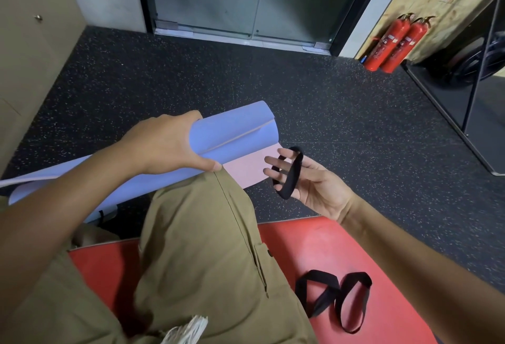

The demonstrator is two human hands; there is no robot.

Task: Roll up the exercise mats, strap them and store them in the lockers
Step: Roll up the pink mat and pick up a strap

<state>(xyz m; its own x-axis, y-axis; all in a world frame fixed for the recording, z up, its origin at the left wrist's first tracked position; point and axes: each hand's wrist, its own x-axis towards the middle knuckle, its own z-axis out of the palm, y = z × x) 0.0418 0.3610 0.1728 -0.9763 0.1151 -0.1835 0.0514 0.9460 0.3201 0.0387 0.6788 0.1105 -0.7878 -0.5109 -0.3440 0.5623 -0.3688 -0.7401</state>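
Bare floor (341,114) ahead; extinguishers (393,43) stand far right.

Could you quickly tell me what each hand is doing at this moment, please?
Left hand: grips the rolled blue mat near its end.
Right hand: open, fingers straight through a black strap loop.

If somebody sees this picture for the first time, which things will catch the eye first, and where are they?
In the middle, the left hand grips a rolled blue mat lying across the person's knee. Just right of it, the right hand has a black strap loop around its spread fingers. Two red fire extinguishers lean against the far wall at upper right.
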